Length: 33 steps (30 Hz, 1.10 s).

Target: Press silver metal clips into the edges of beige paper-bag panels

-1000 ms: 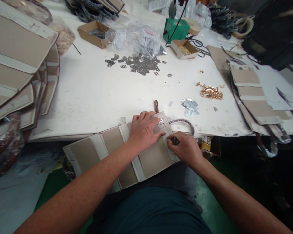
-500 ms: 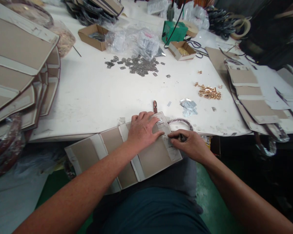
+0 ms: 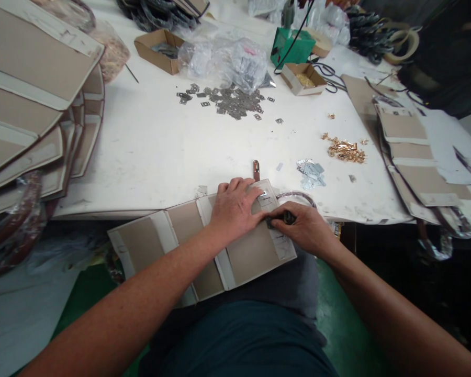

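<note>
A beige folded bag panel with white strips lies across my lap, its far edge against the table. My left hand rests on the panel with fingers spread, the thumb reaching towards the right hand. Beside that thumb, my right hand is closed in a pinch over the panel's white end strip. Between its fingers shows a dark, round-ended thing, mostly hidden. A small metal plate sits near my left fingertips. A brown strap tab and a plastic-wrapped handle stick out beyond the panel.
On the white table lie dark metal plates, silver plates and gold fasteners. Stacked bag panels stand left, more panels right. Cardboard boxes, plastic bags and a green device are farther back.
My right hand has shifted slightly left, so its fingertips now meet my left thumb. The left hand keeps its place on the panel. The whole view has shifted a little.
</note>
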Available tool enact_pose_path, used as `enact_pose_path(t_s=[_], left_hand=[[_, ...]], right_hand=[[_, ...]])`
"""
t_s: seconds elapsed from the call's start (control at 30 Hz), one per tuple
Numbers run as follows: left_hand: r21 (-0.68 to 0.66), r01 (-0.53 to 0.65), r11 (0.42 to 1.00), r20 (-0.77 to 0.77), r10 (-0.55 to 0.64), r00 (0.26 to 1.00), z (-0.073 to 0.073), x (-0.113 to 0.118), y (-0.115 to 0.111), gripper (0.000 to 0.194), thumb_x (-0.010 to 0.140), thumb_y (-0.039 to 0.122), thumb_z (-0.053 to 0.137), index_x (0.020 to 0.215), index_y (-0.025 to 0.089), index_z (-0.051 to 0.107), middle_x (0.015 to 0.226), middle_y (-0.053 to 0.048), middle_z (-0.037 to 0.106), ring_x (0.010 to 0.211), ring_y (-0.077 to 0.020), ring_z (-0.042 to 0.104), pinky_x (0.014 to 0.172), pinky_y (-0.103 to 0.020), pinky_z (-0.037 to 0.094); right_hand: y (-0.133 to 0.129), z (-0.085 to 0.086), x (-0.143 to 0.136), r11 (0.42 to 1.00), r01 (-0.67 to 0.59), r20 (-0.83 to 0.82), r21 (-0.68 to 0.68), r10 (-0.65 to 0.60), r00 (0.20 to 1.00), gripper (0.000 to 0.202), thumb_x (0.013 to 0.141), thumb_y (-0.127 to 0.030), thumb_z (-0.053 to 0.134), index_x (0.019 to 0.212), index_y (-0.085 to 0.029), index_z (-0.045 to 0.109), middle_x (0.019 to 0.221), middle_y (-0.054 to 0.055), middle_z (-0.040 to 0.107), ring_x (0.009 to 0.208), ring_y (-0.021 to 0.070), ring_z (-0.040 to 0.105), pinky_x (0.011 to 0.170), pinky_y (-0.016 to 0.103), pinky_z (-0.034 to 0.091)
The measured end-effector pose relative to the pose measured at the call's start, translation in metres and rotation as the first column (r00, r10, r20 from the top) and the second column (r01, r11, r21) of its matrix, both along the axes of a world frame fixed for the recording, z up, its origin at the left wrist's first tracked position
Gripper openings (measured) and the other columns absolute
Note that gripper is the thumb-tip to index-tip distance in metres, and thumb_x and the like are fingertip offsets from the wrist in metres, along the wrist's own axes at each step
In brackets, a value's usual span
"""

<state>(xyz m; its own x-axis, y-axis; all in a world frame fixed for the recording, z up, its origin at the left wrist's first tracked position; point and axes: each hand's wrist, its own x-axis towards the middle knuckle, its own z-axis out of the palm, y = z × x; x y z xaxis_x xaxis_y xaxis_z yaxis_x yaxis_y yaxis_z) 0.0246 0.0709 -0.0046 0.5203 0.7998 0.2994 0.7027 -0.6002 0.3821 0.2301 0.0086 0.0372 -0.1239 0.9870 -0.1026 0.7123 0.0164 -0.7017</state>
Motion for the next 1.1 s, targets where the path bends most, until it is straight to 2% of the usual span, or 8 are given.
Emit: enact_pose_path(t_s=[0.43,0.7,1.1], left_hand=[[-0.027,0.012,1.000,0.004,-0.012,1.000,0.0027,-0.0006,-0.0010,0.045,0.090,0.052,0.076,0.126,0.027,0.067,0.148,-0.008,0.061,0.133,-0.0320,0.051,0.103,-0.052,0.041],[-0.028,0.017,0.999,0.003,-0.017,1.000,0.0036,-0.0012,-0.0011,0.044,0.090,0.053,0.075,0.126,0.027,0.066,0.147,-0.008,0.061,0.133,-0.0323,0.052,0.103,-0.052,0.041],[-0.058,0.027,0.998,0.013,-0.026,1.000,0.0065,-0.0016,-0.0010,0.041,0.091,0.044,0.074,0.127,0.027,0.065,0.148,-0.008,0.061,0.133,-0.0327,0.052,0.103,-0.054,0.041]], right_hand=[[-0.0020,-0.0039,-0.0032,0.998,-0.026,0.078,0.062,0.021,0.997,0.015,0.089,-0.017,0.067,0.097,-0.022,0.078,0.094,0.004,0.077,0.089,0.0214,0.070,0.082,0.033,0.052],[0.0032,-0.0001,-0.0023,1.000,-0.011,0.084,-0.015,0.013,0.996,0.017,0.086,-0.014,0.069,0.095,-0.022,0.079,0.092,0.003,0.078,0.087,0.0212,0.070,0.081,0.033,0.051],[0.0032,-0.0025,-0.0007,0.997,-0.069,0.081,0.027,0.067,0.994,0.014,0.087,-0.016,0.065,0.092,-0.022,0.077,0.089,0.004,0.073,0.084,0.0208,0.067,0.076,0.032,0.050]])
